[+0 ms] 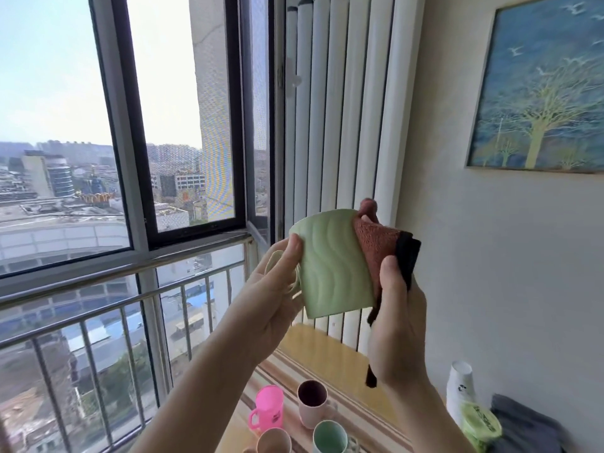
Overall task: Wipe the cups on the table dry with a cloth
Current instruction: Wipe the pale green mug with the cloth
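I hold a pale green cup with a wavy surface [333,266] up in front of the window, tilted on its side. My left hand [277,289] grips it by the handle side, thumb on its wall. My right hand [397,308] presses a rust-brown cloth with a black edge [382,246] against the cup's right side. Below on the table [327,351] stand a bright pink cup [266,408], a light pink cup with a dark inside [313,403], a green cup [330,438] and a beige cup [273,441].
A stack of white paper cups [460,387], a green lidded tub [482,426] and a folded grey cloth [526,426] sit at the table's right. A window with a metal railing [124,279] is on the left, a white radiator [340,125] behind, a painting [539,86] on the right wall.
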The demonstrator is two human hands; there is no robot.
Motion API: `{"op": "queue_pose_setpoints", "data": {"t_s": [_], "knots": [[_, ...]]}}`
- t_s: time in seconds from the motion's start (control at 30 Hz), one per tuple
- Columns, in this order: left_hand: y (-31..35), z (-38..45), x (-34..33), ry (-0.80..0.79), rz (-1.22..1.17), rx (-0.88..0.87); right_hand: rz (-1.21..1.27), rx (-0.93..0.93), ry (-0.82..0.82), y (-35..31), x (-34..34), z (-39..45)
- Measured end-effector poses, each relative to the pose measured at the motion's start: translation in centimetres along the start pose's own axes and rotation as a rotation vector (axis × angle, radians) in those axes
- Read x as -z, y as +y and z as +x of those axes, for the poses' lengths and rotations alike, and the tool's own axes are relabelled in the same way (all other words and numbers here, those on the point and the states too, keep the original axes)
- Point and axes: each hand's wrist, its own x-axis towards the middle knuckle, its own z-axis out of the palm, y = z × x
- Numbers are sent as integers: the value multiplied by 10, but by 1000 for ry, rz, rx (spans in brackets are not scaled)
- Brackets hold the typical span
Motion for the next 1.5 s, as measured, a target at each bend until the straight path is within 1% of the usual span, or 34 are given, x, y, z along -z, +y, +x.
{"op": "queue_pose_setpoints", "data": {"t_s": [0.07, 0.13, 0.2, 0.27, 0.4, 0.5, 0.57, 0.63, 0.67, 0.77, 0.83, 0.87, 1.0, 1.07, 1.13, 1.23, 1.3, 1.37, 1.5], "knots": [[-4, 4, -2, 67, 84, -103, -109, 94, 23, 3, -1, 1], [-8, 3, -6, 100, 240, -141, -232, 175, 29, 9, -3, -3], [-12, 1, -10, 42, 299, -63, -324, 239, 13, 14, -6, -8], [-12, -1, -13, -6, 234, 5, -363, 293, 1, 14, -12, -14], [-11, 4, -10, 3, 48, 40, -266, 243, -7, 15, -17, -28], [-9, 2, -8, -16, -82, 50, -231, 266, 12, 18, -21, -48], [-9, -1, -7, -38, -96, 68, -168, 242, 52, 19, -23, -58], [-11, -3, -3, -100, -85, 79, -85, 110, 59, 16, -22, -53], [-12, -5, -3, -134, -84, 87, -55, 59, 47, 13, -19, -45], [-12, -8, -2, -182, -34, 84, 29, 33, -13, 4, -7, -17], [-10, -8, -6, -167, 23, 68, 31, 35, -19, 0, -4, -8], [-11, -7, -8, -146, 62, 53, -6, 64, -18, 0, -4, -8], [-14, -5, -10, -24, 230, -12, -252, 181, 9, 12, -5, -16], [-11, -10, -12, -23, 226, 21, -361, 257, -6, 12, -6, -19], [-8, -12, -15, -27, 194, 61, -413, 321, -47, 8, -11, -23], [-12, -8, -15, 45, 171, 20, -472, 403, -93, 6, -15, -41], [-13, -6, -16, 86, 144, -5, -505, 443, -95, 12, -11, -52], [-13, -5, -16, 96, 137, 11, -476, 395, -68, 20, -3, -52], [-14, -4, -13, 49, 120, 42, -399, 213, 10, 17, 4, -29]]}}
